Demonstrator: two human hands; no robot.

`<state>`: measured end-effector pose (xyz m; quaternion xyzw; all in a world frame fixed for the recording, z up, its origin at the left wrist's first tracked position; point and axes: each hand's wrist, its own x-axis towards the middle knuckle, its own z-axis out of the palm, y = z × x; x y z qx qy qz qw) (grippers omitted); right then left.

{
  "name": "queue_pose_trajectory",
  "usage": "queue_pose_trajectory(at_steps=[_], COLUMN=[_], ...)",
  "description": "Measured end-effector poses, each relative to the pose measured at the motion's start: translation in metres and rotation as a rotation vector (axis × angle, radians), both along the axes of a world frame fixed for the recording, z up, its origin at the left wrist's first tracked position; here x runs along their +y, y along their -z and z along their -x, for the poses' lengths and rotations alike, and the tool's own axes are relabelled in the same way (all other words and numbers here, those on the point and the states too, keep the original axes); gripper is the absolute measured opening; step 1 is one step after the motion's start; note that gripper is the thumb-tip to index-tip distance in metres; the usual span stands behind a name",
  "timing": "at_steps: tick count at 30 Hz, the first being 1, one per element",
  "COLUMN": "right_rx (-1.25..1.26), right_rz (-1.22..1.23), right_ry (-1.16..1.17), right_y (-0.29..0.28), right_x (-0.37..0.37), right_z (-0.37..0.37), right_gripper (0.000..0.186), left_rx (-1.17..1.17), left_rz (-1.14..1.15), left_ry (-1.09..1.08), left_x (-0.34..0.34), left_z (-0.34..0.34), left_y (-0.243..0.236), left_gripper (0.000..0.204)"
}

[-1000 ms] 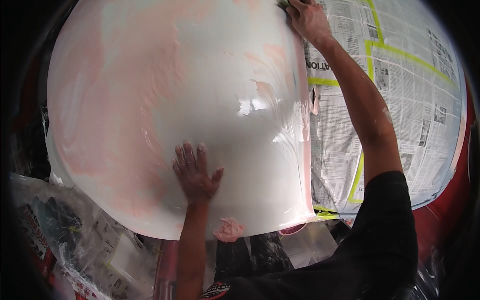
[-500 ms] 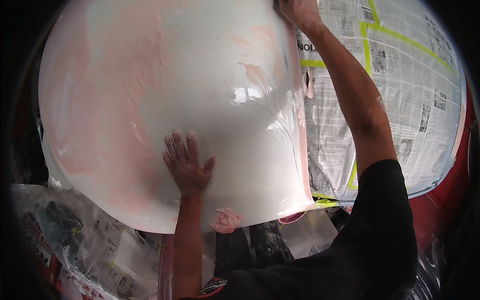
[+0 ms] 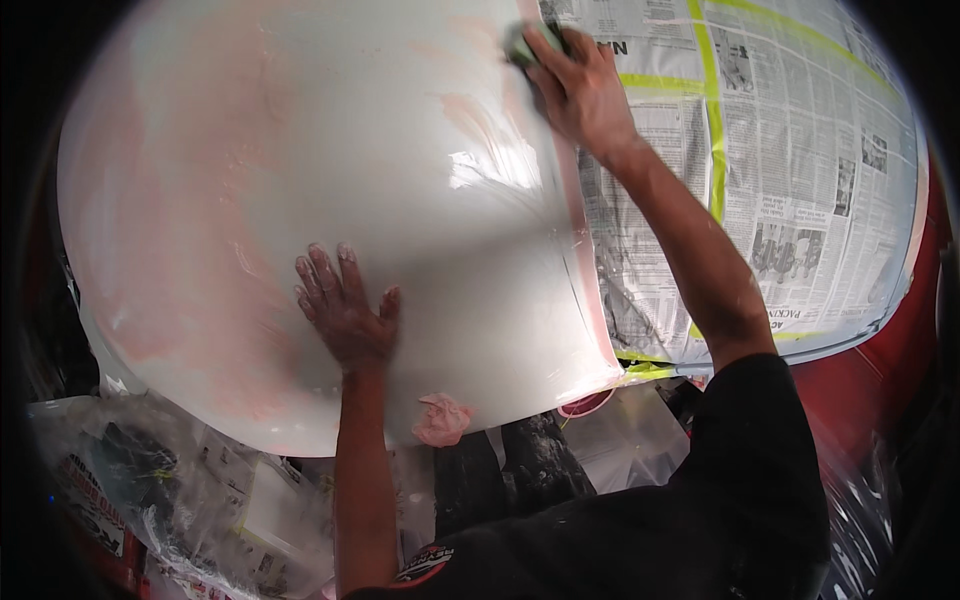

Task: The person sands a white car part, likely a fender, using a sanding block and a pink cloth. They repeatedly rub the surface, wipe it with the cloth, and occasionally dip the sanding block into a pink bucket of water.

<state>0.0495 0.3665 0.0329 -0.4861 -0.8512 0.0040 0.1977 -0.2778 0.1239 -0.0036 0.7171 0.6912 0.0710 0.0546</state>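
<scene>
A large curved vehicle panel [image 3: 330, 180] in white and pale green, with pink smears and wet shine, fills the middle and left. My left hand [image 3: 350, 315] lies flat on its near part, fingers spread and dusted with pale residue. My right hand [image 3: 590, 95] is at the panel's far right border, beside the papered area. Its fingers close over a small greenish pad [image 3: 525, 48] with a dark edge, pressed to the surface. How far the pad reaches under the fingers is hidden. A crumpled pink cloth [image 3: 441, 419] rests at the panel's near edge.
Newspaper masking [image 3: 660, 170] with yellow-green tape [image 3: 716, 150] covers the area to the right. Below the near edge is a pink-rimmed round container [image 3: 587, 404]. Clear plastic sheeting [image 3: 200, 490] lies at the lower left. A red surface [image 3: 840, 400] shows at the right.
My right hand has come nearer along the panel's right border, bringing the pad into sight. My left hand stays flat on the panel; the whole view has shifted slightly.
</scene>
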Motion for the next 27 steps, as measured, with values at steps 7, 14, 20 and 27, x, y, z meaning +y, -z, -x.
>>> queue_pose_trajectory(at_steps=[7,14,20,27], right_rx=[0.044,0.07,0.074,-0.022], right_rz=[0.34,0.217,0.089,0.187], right_ry=[0.19,0.107,0.257,0.032], right_y=[-0.013,-0.013,-0.006,-0.012], right_x=[-0.225,-0.144,-0.012,-0.118], right_z=[-0.029,-0.028,0.007,-0.028], right_gripper=[0.056,0.054,0.05,0.055], left_rx=[-0.023,-0.013,-0.046,-0.076], left_rz=[-0.025,0.023,0.053,0.048], left_ry=[-0.002,-0.015,-0.014,-0.016], left_x=[0.002,0.001,0.002,-0.002], left_z=[-0.001,0.0,-0.004,0.004], left_y=[0.004,0.001,-0.004,-0.008], left_gripper=[0.076,0.077,0.075,0.073])
